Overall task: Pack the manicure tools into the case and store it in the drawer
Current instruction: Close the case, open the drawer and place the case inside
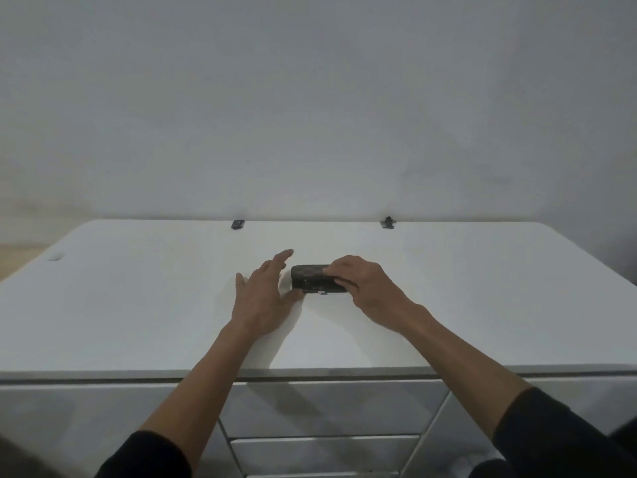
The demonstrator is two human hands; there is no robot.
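A small dark manicure case (pixel 310 276) lies on the white dresser top (pixel 138 305), near the middle. It looks closed, and no loose tools are visible. My right hand (pixel 365 288) rests on the case's right half, fingers curled over its top and front edge. My left hand (pixel 265 291) is flat and spread just left of the case, thumb near its lower left corner, fingers apart. The drawers (pixel 331 405) below the front edge are closed.
Two small dark fittings (pixel 237 224) (pixel 388 222) sit at the back edge against the white wall. A faint smudge (pixel 54 257) marks the far left of the top. A lower drawer front (pixel 324 450) shows beneath the upper one.
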